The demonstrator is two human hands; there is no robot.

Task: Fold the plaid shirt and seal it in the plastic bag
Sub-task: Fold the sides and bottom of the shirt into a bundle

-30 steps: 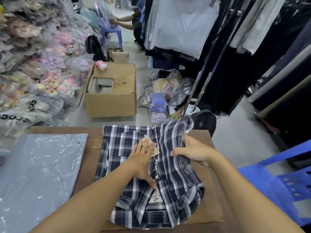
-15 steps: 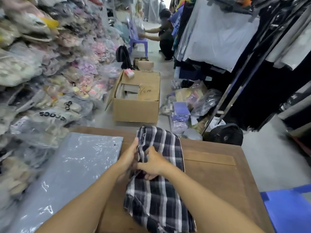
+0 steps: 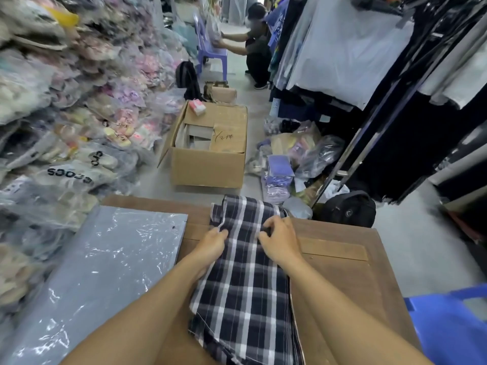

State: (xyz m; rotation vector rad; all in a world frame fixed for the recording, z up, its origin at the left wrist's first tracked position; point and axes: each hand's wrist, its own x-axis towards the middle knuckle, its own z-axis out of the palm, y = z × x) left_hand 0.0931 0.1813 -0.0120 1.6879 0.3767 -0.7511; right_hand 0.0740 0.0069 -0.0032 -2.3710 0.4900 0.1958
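Now both forearms reach forward over the wooden table, one on each side of the plaid shirt. The shirt lies folded into a long narrow strip along the middle of the table, its far end close to the far edge. The left hand rests at the left edge of the strip, palm down, its fingers curled onto the cloth; I cannot tell if it really pinches the fabric or only presses it. The right hand lies on top of the shirt near its right edge, knuckles up, fingers bent and pointing to the left, loosely pressing the cloth. The plastic bag lies flat on the left part of the table, just beside the left forearm, and apart from the shirt.
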